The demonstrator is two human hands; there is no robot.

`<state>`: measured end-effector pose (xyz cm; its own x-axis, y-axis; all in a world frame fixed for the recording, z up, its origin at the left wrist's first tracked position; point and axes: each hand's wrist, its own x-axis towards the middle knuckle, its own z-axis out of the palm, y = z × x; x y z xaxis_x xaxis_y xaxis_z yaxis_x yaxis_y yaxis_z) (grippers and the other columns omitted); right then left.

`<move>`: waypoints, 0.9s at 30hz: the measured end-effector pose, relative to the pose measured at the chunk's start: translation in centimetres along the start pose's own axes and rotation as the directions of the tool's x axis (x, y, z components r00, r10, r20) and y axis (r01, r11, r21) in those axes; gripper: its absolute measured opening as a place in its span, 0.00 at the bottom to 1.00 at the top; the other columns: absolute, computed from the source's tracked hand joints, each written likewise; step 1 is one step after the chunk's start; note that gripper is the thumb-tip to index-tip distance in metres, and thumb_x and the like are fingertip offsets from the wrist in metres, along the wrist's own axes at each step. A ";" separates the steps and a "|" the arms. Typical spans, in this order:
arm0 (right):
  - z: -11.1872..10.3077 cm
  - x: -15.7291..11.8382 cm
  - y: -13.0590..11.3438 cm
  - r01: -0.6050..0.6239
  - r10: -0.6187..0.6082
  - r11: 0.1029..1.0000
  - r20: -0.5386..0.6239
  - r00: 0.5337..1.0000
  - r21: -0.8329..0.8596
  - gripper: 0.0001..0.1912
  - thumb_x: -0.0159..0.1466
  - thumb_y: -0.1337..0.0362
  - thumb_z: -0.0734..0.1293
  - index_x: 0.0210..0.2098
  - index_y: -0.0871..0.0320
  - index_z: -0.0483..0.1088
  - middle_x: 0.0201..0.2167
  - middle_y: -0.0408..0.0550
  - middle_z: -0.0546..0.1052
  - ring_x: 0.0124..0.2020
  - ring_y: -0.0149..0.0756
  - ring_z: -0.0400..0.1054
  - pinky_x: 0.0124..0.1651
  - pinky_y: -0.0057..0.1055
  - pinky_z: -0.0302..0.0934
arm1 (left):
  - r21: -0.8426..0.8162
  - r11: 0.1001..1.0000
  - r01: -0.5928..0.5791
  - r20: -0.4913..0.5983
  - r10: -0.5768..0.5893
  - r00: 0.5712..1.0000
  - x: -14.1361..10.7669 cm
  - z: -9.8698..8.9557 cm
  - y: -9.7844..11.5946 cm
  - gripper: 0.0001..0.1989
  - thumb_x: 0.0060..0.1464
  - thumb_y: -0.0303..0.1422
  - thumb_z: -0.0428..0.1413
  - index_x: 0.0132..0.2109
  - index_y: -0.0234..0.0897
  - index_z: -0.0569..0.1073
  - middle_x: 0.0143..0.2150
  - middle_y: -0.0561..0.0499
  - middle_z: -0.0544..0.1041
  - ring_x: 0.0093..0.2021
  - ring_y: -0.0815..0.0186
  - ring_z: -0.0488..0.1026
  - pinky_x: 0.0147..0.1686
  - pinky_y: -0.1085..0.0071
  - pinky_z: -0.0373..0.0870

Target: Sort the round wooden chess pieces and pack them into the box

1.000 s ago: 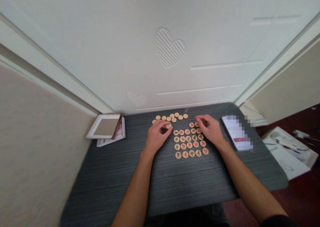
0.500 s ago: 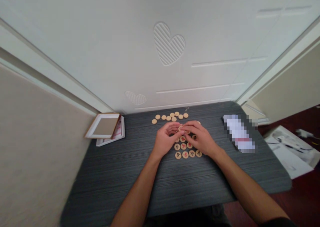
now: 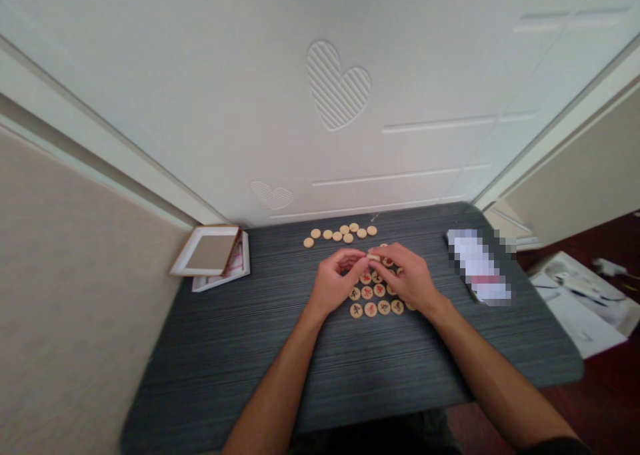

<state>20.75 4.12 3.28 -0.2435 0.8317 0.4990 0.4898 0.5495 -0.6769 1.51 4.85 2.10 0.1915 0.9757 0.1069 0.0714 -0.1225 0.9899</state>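
Between the fingertips of both hands a round wooden piece is held, tilted on edge. My left hand pinches it from the left, my right hand from the right. Below them, rows of round wooden pieces with red or black characters lie on the dark table; my right hand covers part of these rows. Farther back, several plain-looking wooden discs are scattered near the white panel.
At the table's left end, an open box lid rests on a white tray. A blurred-out flat object lies at the right. Beyond the right edge, a white box with cables stands low down.
Both hands have shifted slightly right, and the held piece has turned from nearly flat to edge-on. More of the character pieces now show between and beside the hands.
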 end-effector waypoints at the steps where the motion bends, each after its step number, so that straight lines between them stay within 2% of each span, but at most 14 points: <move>1: -0.1 0.0 0.0 -0.020 0.020 1.000 -0.010 1.000 0.008 0.11 0.69 0.58 0.67 0.49 0.47 0.76 0.43 0.47 0.81 0.43 0.42 0.76 0.49 0.41 0.71 | 0.001 1.000 0.001 -0.005 -0.001 1.000 0.0 -0.1 -0.1 0.13 0.59 0.43 0.61 0.44 0.39 0.77 0.36 0.48 0.83 0.36 0.62 0.82 0.40 0.64 0.81; 5: -0.5 0.3 0.2 -0.129 0.132 0.990 -0.057 0.990 0.056 0.10 0.68 0.56 0.68 0.46 0.48 0.78 0.43 0.47 0.82 0.43 0.42 0.76 0.49 0.40 0.72 | 0.005 1.000 -0.005 -0.035 0.005 0.999 0.0 -0.2 -0.1 0.11 0.61 0.42 0.60 0.43 0.39 0.78 0.36 0.48 0.83 0.34 0.62 0.82 0.38 0.65 0.81; 8: -0.6 0.4 0.8 -0.250 0.266 0.956 -0.096 0.959 0.155 0.11 0.67 0.54 0.68 0.44 0.50 0.79 0.42 0.47 0.82 0.40 0.41 0.78 0.45 0.39 0.73 | 0.006 1.000 -0.010 -0.061 0.011 0.998 0.1 -0.2 0.1 0.11 0.61 0.41 0.60 0.41 0.38 0.78 0.34 0.49 0.83 0.34 0.63 0.82 0.38 0.66 0.80; 12: -0.5 0.5 1.2 -0.373 0.411 0.845 -0.019 0.912 0.384 0.15 0.67 0.51 0.69 0.49 0.51 0.77 0.40 0.47 0.83 0.39 0.42 0.80 0.44 0.39 0.76 | 0.005 1.000 -0.018 -0.088 0.018 0.996 0.2 -0.3 0.2 0.11 0.60 0.42 0.60 0.40 0.38 0.77 0.34 0.49 0.83 0.33 0.63 0.82 0.36 0.67 0.80; 15: -0.2 0.5 1.0 -0.398 0.414 0.775 0.082 0.907 0.490 0.18 0.68 0.51 0.67 0.54 0.50 0.74 0.41 0.47 0.83 0.43 0.44 0.80 0.48 0.42 0.76 | 0.025 1.000 -0.018 -0.098 0.021 0.995 0.2 -0.4 0.1 0.12 0.60 0.43 0.59 0.41 0.38 0.78 0.35 0.48 0.83 0.33 0.63 0.81 0.36 0.67 0.79; 17: 0.0 0.4 0.6 -0.397 0.390 0.760 0.128 0.912 0.515 0.19 0.69 0.51 0.66 0.56 0.49 0.74 0.44 0.47 0.83 0.44 0.44 0.80 0.50 0.43 0.76 | 0.031 0.999 -0.031 -0.099 0.034 0.995 0.2 -0.4 0.0 0.12 0.60 0.42 0.60 0.42 0.39 0.78 0.36 0.48 0.83 0.34 0.63 0.81 0.37 0.67 0.79; 21: 0.3 0.2 -0.2 -0.379 0.339 0.796 0.172 0.925 0.471 0.19 0.70 0.52 0.65 0.57 0.46 0.74 0.49 0.46 0.81 0.44 0.43 0.80 0.51 0.43 0.76 | 0.065 0.993 -0.103 -0.093 0.109 0.990 0.2 -0.3 0.0 0.10 0.58 0.39 0.62 0.45 0.39 0.78 0.40 0.48 0.82 0.37 0.65 0.79 0.40 0.68 0.78; 24: 0.4 0.2 -0.6 -0.361 0.309 0.827 0.187 0.932 0.431 0.19 0.68 0.52 0.67 0.56 0.47 0.75 0.48 0.45 0.82 0.43 0.41 0.80 0.47 0.40 0.77 | 0.115 0.984 -0.136 -0.100 0.148 0.984 0.3 -0.3 -0.1 0.11 0.57 0.38 0.64 0.45 0.39 0.79 0.36 0.50 0.80 0.33 0.67 0.75 0.36 0.70 0.76; 27: 0.5 0.2 -0.8 -0.336 0.290 0.844 0.172 0.942 0.418 0.18 0.66 0.52 0.69 0.53 0.47 0.77 0.48 0.45 0.82 0.45 0.41 0.79 0.48 0.38 0.76 | 0.137 0.981 -0.141 -0.106 0.156 0.982 0.3 -0.2 -0.1 0.12 0.56 0.38 0.64 0.46 0.39 0.79 0.36 0.51 0.78 0.32 0.68 0.74 0.34 0.72 0.74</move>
<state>19.89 3.87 3.59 -0.2313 0.9559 0.1808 0.1451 0.2176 -0.9652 1.32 5.19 2.05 0.0953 0.9584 0.2692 0.1767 -0.2824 0.9429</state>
